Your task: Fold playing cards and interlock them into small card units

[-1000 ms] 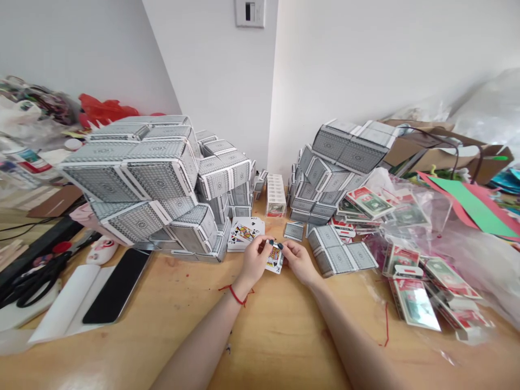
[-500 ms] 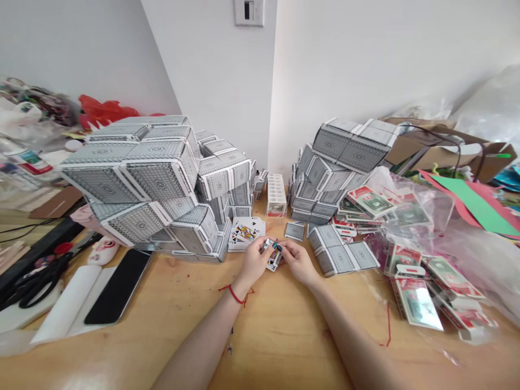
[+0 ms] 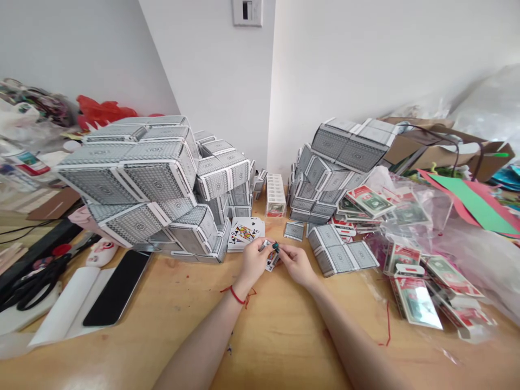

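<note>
My left hand (image 3: 252,261) and my right hand (image 3: 297,263) meet over the wooden table (image 3: 260,336), both pinched on a small playing card (image 3: 271,257) held between them. The card is bent or folded so only a narrow part of its face shows. A red string is tied round my left wrist. Just behind the hands lies a face-up pile of cards (image 3: 245,233). A large heap of grey patterned card packs (image 3: 150,179) rises on the left and a second heap (image 3: 337,157) on the right.
A black phone (image 3: 117,287) lies on white paper at the left, with scissors (image 3: 28,284) beyond it. Red and green card boxes in clear plastic (image 3: 410,271) spread on the right. Cardboard boxes and coloured paper (image 3: 467,200) sit at the far right.
The card showed a full king face a second ago; it has since been folded or turned narrower between my fingers. Both hands stay in nearly the same spot.
</note>
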`<state>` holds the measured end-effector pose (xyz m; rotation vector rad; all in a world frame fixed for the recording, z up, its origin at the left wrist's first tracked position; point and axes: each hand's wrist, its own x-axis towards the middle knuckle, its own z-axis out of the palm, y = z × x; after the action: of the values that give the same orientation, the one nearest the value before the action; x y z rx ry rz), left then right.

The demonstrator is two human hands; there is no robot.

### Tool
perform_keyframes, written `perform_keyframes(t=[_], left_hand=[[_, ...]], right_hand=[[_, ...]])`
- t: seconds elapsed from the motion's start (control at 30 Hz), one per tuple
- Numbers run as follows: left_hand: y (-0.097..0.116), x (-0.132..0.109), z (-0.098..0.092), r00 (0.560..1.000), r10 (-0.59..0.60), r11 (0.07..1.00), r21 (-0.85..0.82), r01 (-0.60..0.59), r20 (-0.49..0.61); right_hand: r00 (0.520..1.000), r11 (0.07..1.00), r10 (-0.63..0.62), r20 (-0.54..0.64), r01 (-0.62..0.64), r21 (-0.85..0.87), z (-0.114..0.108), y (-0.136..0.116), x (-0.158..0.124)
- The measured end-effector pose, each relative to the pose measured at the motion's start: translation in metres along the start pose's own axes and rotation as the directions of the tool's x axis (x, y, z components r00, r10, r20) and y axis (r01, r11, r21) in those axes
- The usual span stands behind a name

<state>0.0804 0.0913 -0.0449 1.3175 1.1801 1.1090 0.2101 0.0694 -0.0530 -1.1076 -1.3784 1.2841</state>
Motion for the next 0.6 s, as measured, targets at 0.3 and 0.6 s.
perform_keyframes(t=[0.3,0.6], left_hand=[[-0.0071,-0.0029,0.0035,0.997,0.022,1.000,0.022,-0.021,-0.072],[-0.0057,-0.0063,0.0040,0.985,0.130,0.978,0.177,-0.108,-0.115]], right_hand=[[0.999,0.999,-0.017,-0.032,0.016,-0.028,0.0010,-0.0035,-0.0014],[1.000,1.000,0.021,-0.018,-0.020,0.016,0.0027,-0.0049,-0.0017]])
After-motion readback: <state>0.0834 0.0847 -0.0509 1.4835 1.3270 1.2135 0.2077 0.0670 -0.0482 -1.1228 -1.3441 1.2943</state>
